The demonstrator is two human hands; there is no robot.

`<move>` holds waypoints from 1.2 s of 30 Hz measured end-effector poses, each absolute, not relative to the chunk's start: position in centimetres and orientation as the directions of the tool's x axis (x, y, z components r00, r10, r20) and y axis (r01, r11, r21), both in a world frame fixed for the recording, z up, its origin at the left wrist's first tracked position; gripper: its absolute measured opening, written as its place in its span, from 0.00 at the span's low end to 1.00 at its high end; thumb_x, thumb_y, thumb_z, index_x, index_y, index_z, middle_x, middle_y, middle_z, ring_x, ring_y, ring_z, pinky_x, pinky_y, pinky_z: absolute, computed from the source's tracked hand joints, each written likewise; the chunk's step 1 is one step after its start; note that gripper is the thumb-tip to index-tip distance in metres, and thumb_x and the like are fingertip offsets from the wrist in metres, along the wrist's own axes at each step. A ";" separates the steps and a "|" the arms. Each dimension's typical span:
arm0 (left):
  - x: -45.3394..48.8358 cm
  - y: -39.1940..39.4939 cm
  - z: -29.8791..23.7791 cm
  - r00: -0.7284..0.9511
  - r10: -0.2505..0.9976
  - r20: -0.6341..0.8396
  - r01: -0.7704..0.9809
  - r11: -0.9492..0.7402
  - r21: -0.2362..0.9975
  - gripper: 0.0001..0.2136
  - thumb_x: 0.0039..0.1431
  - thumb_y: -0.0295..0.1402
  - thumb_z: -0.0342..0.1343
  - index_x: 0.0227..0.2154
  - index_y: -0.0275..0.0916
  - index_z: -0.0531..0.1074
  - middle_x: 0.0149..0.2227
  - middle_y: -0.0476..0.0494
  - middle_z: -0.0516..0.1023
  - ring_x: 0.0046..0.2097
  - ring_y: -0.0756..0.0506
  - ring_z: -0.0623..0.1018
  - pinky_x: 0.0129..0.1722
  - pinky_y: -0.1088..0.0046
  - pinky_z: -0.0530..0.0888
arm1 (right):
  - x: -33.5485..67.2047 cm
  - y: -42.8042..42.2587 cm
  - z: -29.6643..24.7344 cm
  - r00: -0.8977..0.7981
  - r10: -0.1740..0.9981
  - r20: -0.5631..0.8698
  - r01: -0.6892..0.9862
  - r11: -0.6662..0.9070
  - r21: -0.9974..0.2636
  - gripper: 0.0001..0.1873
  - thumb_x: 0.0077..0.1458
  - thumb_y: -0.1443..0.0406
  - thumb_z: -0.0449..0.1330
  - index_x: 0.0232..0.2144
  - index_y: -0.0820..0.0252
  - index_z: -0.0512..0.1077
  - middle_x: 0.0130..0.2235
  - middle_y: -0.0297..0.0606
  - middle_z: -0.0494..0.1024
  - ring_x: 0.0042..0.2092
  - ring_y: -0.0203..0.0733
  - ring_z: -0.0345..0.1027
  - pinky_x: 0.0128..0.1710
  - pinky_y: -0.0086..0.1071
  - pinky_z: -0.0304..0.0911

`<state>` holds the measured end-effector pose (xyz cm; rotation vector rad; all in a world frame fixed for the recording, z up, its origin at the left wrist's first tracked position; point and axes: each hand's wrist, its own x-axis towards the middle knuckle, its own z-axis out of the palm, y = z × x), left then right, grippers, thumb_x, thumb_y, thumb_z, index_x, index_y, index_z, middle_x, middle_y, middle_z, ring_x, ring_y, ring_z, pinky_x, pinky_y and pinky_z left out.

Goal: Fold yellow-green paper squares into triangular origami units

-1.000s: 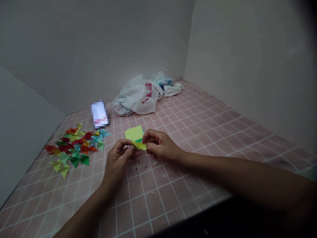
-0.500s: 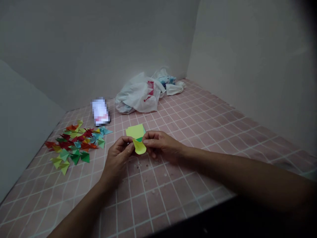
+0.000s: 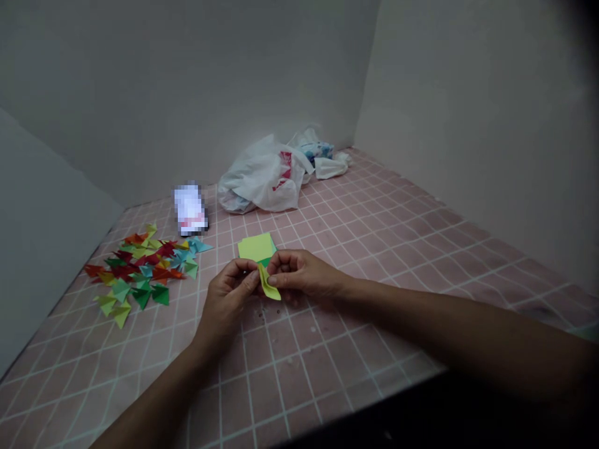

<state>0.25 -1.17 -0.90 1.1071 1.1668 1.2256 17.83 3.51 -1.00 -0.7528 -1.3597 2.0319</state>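
As left hand point(image 3: 227, 293) and right hand point(image 3: 299, 273) pinch | folded yellow origami paper point(image 3: 267, 284) | held narrowly between fingers point(image 3: 281, 263)

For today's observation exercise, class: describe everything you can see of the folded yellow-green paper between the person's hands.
The narrow folded strip of yellow-green paper looks thin and matte, tapering to a point that slants downward and to the right. The fingers of the left hand and right hand touch its upper part, hiding some of it. It is held above the pink tiled surface, just in front of a flat yellow-green paper square. Whether the two pieces are joined cannot be seen.
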 end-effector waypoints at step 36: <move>1.2 -1.8 -0.1 -0.023 0.989 0.147 0.076 -0.145 0.987 0.08 0.57 0.31 0.62 0.39 0.40 0.70 0.35 0.50 0.75 0.35 0.51 0.78 0.33 0.77 0.76 | 17.8 2.9 -0.6 -0.568 0.822 0.038 -0.060 0.005 -0.998 0.08 0.54 0.64 0.61 0.27 0.60 0.66 0.24 0.29 0.69 0.24 0.30 0.56 0.23 0.27 0.50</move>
